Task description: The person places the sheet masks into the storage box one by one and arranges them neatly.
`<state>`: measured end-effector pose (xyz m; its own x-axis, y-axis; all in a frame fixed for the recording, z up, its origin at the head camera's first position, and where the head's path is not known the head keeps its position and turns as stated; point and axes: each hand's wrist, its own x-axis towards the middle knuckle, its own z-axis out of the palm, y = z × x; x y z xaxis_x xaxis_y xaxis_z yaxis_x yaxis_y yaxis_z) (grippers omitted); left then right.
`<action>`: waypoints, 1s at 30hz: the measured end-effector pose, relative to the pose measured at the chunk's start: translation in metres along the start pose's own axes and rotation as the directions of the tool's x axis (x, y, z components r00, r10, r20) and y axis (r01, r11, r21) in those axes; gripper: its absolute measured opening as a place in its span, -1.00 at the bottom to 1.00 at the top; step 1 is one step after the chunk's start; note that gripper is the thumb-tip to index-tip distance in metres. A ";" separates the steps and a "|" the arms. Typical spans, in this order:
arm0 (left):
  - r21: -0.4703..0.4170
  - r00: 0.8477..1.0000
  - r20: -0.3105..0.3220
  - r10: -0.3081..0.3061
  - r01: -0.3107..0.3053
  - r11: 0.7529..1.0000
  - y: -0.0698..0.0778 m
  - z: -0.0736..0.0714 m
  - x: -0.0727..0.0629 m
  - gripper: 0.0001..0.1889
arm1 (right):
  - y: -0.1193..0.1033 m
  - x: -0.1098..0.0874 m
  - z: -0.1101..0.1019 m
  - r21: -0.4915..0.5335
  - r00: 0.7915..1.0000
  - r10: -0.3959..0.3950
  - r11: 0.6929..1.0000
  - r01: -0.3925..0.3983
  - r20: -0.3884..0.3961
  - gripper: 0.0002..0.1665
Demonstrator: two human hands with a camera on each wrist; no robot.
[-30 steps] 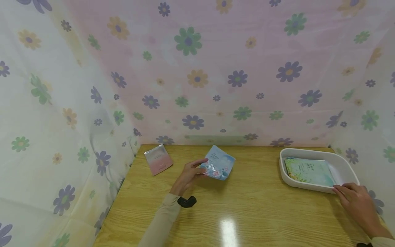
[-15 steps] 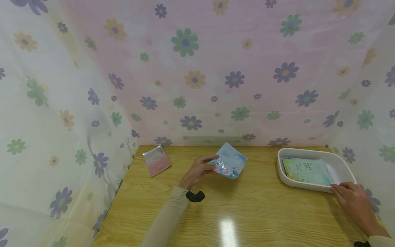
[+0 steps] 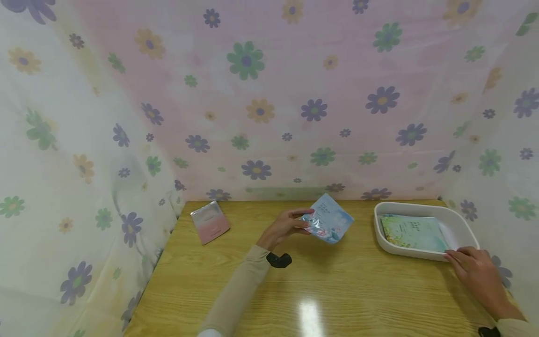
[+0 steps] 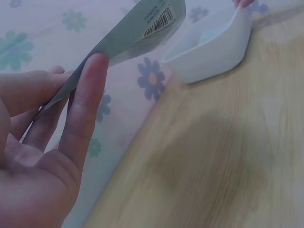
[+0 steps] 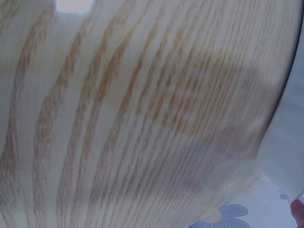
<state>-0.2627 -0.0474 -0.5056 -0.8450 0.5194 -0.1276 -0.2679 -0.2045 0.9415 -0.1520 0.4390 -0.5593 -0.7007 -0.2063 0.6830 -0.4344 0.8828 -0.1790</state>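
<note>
My left hand (image 3: 286, 228) pinches a light blue face mask packet (image 3: 330, 219) by its left edge, thumb on one side and fingers on the other. The packet is tilted and held above the table. In the left wrist view the packet's (image 4: 128, 35) back, with a barcode, faces the camera. My right hand (image 3: 477, 276) holds the front right rim of a white plastic tray (image 3: 404, 252). Inside the tray lie green face mask packets (image 3: 414, 232), stacked at its left side. Only a fingertip (image 5: 298, 212) shows in the right wrist view.
A pink and silver packet (image 3: 210, 223) lies flat at the back left of the wooden table (image 3: 349, 290). Flowered cloth (image 3: 261, 112) hangs close behind the table and on both sides. Light glares off the tabletop near the front.
My left hand has carried the blue face mask packet rightward, closer to the tray. The right hand stays on the tray's rim. The whole view has shifted slightly left.
</note>
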 end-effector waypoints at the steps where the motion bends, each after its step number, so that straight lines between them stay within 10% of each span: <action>1: -0.006 1.000 0.009 -0.003 0.003 1.000 0.000 0.002 0.003 -0.57 | 0.000 0.000 0.000 0.001 1.000 0.001 1.000 -0.001 -0.001 -0.63; 30: -0.024 0.970 0.227 -0.082 0.090 0.996 -0.006 0.071 0.085 -0.56 | -0.004 0.001 -0.002 0.032 1.000 0.011 0.999 -0.010 -0.019 -0.73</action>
<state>-0.3001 0.0568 -0.5003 -0.6928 0.7093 -0.1301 -0.3536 -0.1770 0.9185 -0.1497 0.4361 -0.5571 -0.6946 -0.1885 0.6943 -0.4452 0.8707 -0.2090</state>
